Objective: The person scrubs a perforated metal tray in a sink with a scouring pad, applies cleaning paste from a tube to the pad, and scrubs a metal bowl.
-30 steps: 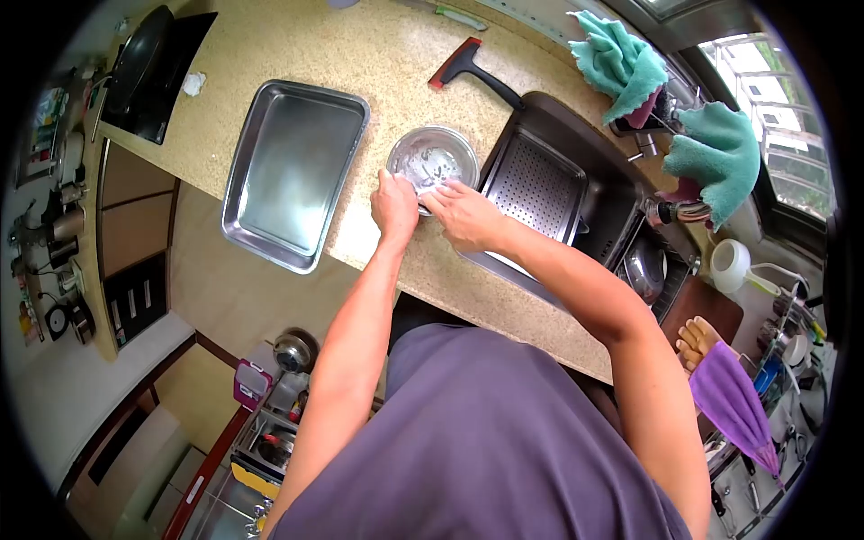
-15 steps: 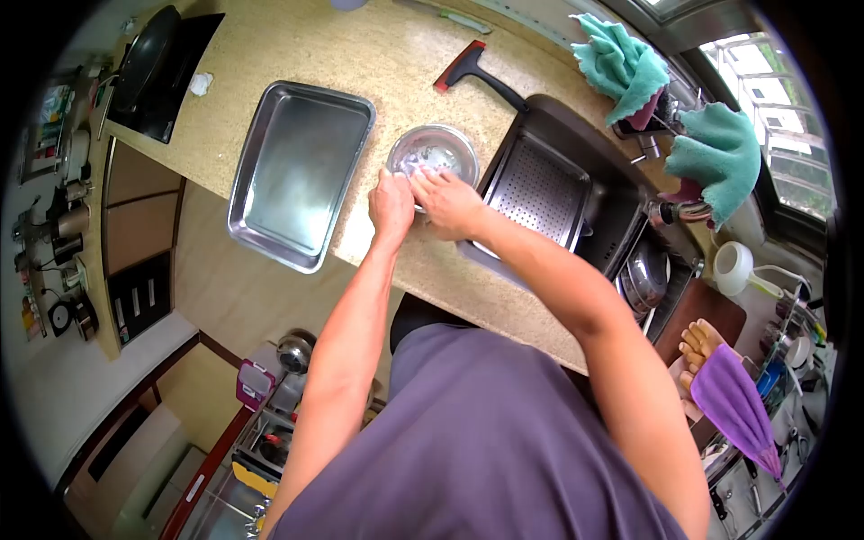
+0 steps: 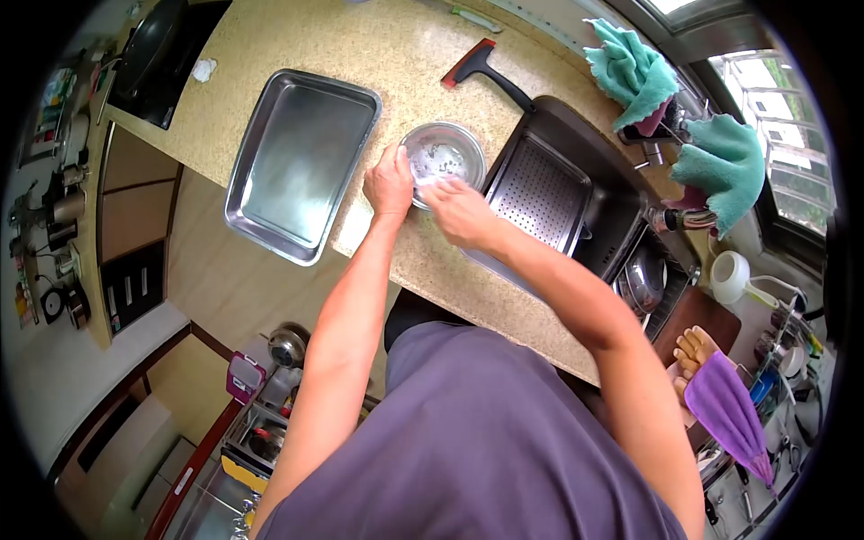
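On a speckled beige counter point(image 3: 396, 54), a round silvery bowl point(image 3: 468, 155) sits between a rectangular silver metal tray point(image 3: 306, 153) at left and a rectangular dark sink point(image 3: 562, 126) at right, with a T-shaped black-and-red squeegee point(image 3: 480, 61) behind.

2 hands point(image 3: 389, 184) point(image 3: 461, 211), 1 cntr bowl point(image 3: 445, 160), 2 grn cloths point(image 3: 634, 76) point(image 3: 722, 166)

Left of my left hand point(image 3: 389, 186) lies a silver-grey tray point(image 3: 301, 171); beyond my right hand point(image 3: 461, 214), a black-and-red squeegee point(image 3: 481, 65); under both, speckled beige counter point(image 3: 396, 58).
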The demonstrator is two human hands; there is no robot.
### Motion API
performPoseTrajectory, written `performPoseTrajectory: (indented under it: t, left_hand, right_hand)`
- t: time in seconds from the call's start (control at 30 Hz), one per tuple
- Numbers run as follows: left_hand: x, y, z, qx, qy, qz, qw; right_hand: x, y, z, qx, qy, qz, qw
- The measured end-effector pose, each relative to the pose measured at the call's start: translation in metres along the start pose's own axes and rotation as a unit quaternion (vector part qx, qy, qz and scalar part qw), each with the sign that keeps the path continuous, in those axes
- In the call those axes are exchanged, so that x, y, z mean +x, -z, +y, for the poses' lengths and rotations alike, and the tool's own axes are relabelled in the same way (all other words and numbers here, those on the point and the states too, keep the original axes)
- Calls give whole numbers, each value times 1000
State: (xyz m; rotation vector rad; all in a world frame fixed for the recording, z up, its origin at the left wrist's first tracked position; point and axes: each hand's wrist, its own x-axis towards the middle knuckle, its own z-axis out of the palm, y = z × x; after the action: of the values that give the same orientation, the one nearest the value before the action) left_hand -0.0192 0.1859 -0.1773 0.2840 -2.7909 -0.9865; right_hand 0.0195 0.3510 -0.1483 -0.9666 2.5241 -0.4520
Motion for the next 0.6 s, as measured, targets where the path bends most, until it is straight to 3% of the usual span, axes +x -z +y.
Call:
performPoseTrajectory:
  t: [0.07, 0.1, 0.13, 0.2, 0.33, 0.37, 0.47, 0.5, 0.6]
  left_hand:
    - [-2, -1, 3, -6, 7, 4, 1000]
    - [0, 0, 0, -5, 11, 0, 1000]
    - [1, 1, -1, -2, 11, -8, 1000]
    - [0, 1, 1, 9, 10, -9, 1000]
    - [-7, -1, 11, 5, 35, -17, 999]
    - [-9, -5, 7, 6, 36, 1, 999]
    - [-6, 1, 7, 23, 49, -40, 998]
    - [-8, 3, 6, 25, 49, -42, 998]
    - [-9, 0, 9, 28, 19, -5, 999]
  right_hand:
    - [24, -17, -7, 50, 4, 170, 984]
    - [24, -26, -6, 9, 10, 229, 973]
    - [15, -12, -9, 11, 7, 231, 973]
    - [-12, 21, 4, 11, 9, 6, 1000]
    - [-1, -8, -6, -18, 22, 131, 991]
    - [15, -32, -8, -73, 16, 278, 958]
    - [7, -30, -3, -3, 27, 264, 964]
    - [-13, -10, 1, -1, 46, 193, 980]
    - [-34, 1, 15, -17, 54, 146, 988]
